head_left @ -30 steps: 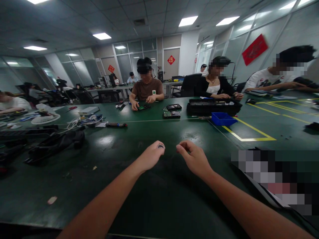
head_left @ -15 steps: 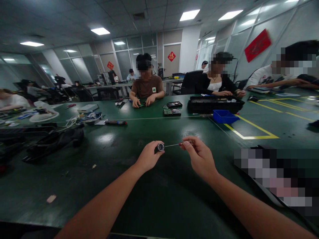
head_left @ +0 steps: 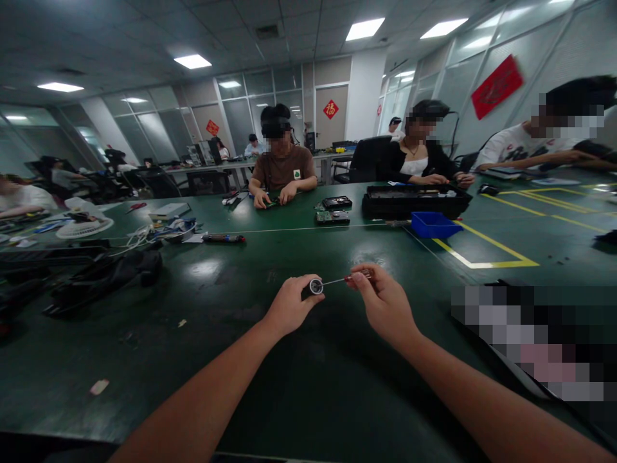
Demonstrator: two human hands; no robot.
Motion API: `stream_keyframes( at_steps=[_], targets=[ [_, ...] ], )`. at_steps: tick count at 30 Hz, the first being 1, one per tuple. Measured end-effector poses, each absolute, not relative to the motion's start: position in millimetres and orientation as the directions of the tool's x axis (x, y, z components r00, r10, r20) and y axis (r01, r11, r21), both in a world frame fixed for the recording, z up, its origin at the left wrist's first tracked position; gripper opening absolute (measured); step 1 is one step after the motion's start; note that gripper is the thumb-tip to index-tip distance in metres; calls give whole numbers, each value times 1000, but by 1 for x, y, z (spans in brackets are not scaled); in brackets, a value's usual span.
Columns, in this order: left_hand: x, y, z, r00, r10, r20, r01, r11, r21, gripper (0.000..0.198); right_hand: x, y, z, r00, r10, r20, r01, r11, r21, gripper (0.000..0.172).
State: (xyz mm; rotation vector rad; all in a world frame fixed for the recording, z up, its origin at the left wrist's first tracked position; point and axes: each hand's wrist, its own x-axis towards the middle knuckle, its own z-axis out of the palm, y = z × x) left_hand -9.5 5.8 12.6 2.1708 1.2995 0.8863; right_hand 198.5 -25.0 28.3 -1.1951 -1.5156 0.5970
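Observation:
My left hand [head_left: 290, 304] is closed around a small dark cylinder [head_left: 315, 287] with a pale ring at its end, which faces me and to the right. Its kind does not show clearly, and my fingers cover most of its body. My right hand [head_left: 384, 297] grips a screwdriver [head_left: 360, 275] by its reddish, partly see-through handle. The thin shaft points left, and its tip is at the ringed end of the cylinder; whether it touches or reaches inside, I cannot tell. Both hands are above the green tabletop [head_left: 308, 379].
Beyond my hands lie opened hard drives [head_left: 333, 217], a long black housing [head_left: 417, 201] and a blue bin [head_left: 434, 225]. To the left are a black pen-shaped tool [head_left: 223, 238], cables [head_left: 139, 238] and dark parts [head_left: 108, 276]. Co-workers sit across the table.
My left hand has turned the cylinder slightly, so more of its dark side shows, and has moved a little to the right. The screwdriver stays in my right hand, almost unmoved.

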Motion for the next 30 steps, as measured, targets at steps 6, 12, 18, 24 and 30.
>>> stream_keyframes(
  at_steps=[6,12,18,24,30],
  targets=[
    [-10,8,8,352,886,303,599,-462,655,30,199,-25,30,36,920,389,366,350,-862,29],
    [-11,10,5,332,883,332,593,-469,655,31,201,-27,34,23,908,419,483,357,-799,32],
    [-11,9,8,338,885,319,618,-464,634,30,200,-29,38,45,874,485,625,354,-696,40],
    [-14,11,6,344,875,340,624,-483,614,32,200,-31,37,-70,863,500,547,453,-704,20],
    [-14,10,5,364,861,356,624,-509,592,32,198,-31,40,-108,897,428,554,412,-723,23]
  ],
)
